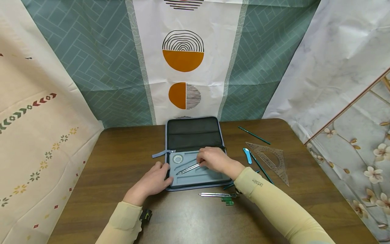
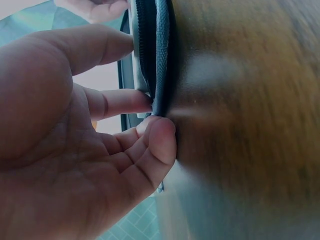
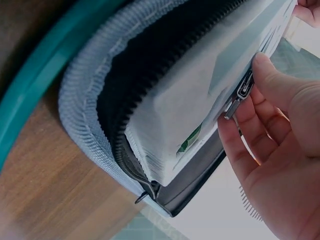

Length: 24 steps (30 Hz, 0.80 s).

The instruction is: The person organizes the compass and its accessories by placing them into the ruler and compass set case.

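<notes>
A zippered blue-grey case (image 1: 195, 134) lies unfolded on the table, with a moulded light-blue tray (image 1: 210, 177) in its near half. My right hand (image 1: 214, 159) pinches the top end of a silver drawing compass (image 1: 188, 169) over the tray, its legs pointing left. In the right wrist view, the compass's hinge end (image 3: 245, 85) shows between thumb and fingers. My left hand (image 1: 154, 179) rests on the case's left edge. The left wrist view shows thumb and fingers touching the zipper border (image 2: 161, 55). A round pale dial-like piece (image 1: 178, 159) sits in the tray's upper-left corner.
Near the case's front edge lie another silver drawing instrument (image 1: 217, 195) and a small green piece (image 1: 228, 201). To the right are a light-blue cutter (image 1: 247, 156), a clear set square (image 1: 281, 166), and green pencils, one (image 1: 254, 135) farther back. A patterned curtain hangs behind.
</notes>
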Tool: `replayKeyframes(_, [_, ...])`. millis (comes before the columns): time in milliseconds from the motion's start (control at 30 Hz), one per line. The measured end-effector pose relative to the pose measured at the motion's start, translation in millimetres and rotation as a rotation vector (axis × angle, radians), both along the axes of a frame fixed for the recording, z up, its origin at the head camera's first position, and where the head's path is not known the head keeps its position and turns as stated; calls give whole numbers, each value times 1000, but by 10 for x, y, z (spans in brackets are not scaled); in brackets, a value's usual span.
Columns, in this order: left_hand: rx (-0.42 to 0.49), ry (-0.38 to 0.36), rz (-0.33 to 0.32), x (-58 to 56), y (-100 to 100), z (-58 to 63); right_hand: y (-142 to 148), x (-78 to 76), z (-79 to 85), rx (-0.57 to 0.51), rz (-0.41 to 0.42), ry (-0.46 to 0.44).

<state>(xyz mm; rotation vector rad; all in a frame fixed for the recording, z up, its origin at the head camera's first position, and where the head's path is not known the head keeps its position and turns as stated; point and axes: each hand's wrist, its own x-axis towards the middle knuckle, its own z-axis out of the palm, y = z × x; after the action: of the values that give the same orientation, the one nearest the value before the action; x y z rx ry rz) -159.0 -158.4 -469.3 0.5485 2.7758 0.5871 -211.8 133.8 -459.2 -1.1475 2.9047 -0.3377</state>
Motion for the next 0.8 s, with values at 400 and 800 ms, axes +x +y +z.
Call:
replayKeyframes(400, [-1, -2, 3, 0, -5, -11, 8, -10, -8, -11, -12, -29])
replayKeyframes(800, [-1, 9, 5, 11, -3, -13, 4, -10, -15, -9, -24, -43])
